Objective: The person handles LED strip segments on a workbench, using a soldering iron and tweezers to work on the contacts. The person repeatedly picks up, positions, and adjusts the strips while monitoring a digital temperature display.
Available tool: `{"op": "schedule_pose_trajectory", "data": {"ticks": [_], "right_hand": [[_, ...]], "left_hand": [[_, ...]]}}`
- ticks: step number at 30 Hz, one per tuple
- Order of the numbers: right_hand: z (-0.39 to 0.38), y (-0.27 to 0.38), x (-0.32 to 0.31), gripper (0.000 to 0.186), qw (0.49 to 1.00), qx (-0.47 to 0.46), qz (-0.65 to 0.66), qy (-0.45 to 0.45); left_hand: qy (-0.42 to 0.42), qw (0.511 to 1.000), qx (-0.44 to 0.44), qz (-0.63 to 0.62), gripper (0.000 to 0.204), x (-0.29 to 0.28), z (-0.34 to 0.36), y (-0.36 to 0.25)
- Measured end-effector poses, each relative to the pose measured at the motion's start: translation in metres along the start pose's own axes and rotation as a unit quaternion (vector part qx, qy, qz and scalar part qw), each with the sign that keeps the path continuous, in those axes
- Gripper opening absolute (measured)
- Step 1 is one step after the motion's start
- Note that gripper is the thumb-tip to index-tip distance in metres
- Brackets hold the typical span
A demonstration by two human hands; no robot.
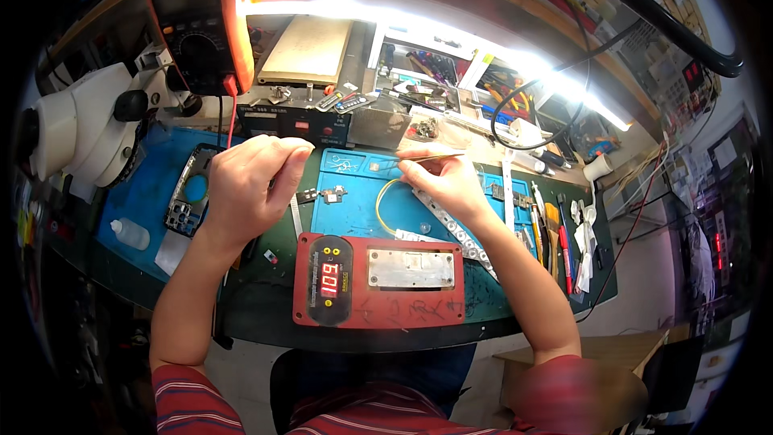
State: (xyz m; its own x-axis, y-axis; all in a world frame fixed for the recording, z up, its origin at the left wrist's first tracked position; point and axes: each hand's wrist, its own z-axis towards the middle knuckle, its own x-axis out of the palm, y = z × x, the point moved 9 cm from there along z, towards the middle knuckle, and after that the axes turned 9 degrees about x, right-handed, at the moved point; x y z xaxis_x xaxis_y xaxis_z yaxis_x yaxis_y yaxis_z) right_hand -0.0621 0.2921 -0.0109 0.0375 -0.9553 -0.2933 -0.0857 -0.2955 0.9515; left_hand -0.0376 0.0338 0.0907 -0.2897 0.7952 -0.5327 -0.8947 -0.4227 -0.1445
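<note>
My left hand point(256, 185) is raised left of the blue mat point(338, 209), its fingers curled and thumb close to them; whatever they hold, if anything, is too small to make out. My right hand point(436, 181) grips thin tweezers point(451, 154) above the mat's back part. Below it lie a white perforated metal strip point(459, 234) and a yellow cable point(381, 205). Small dark parts point(332, 194) lie on the mat near my left hand. In front sits a red heating plate point(378, 306) with a digital display and a metal block point(411, 270).
A microscope point(76, 125) and orange multimeter point(193, 24) stand at the left, near a phone frame point(181, 213) and small bottle point(129, 234). Instruments point(294, 125) and tool racks point(435, 64) line the back. Pens and brushes point(555, 242) lie at the right. Black cables point(523, 89) hang above.
</note>
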Motion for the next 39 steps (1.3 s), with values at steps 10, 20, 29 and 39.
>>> {"op": "schedule_pose_trajectory", "data": {"ticks": [10,20,29,39], "right_hand": [[0.007,-0.003,0.007,0.023,1.000,0.013,-0.026,-0.009],[0.018,-0.006,0.009,0.026,0.996,0.068,0.001,0.050],[-0.032,0.031,-0.017,0.021,1.000,-0.029,-0.002,0.001],[-0.129,0.051,-0.019,0.020,0.984,-0.156,-0.054,0.069]], "left_hand": [[0.010,1.000,0.005,-0.003,0.005,0.000,-0.001,-0.002],[0.007,1.000,0.021,-0.004,0.004,0.001,-0.002,-0.001],[0.011,1.000,0.015,-0.003,0.004,0.002,0.000,-0.001],[0.030,0.999,0.007,-0.009,0.003,0.006,0.001,-0.005]]}}
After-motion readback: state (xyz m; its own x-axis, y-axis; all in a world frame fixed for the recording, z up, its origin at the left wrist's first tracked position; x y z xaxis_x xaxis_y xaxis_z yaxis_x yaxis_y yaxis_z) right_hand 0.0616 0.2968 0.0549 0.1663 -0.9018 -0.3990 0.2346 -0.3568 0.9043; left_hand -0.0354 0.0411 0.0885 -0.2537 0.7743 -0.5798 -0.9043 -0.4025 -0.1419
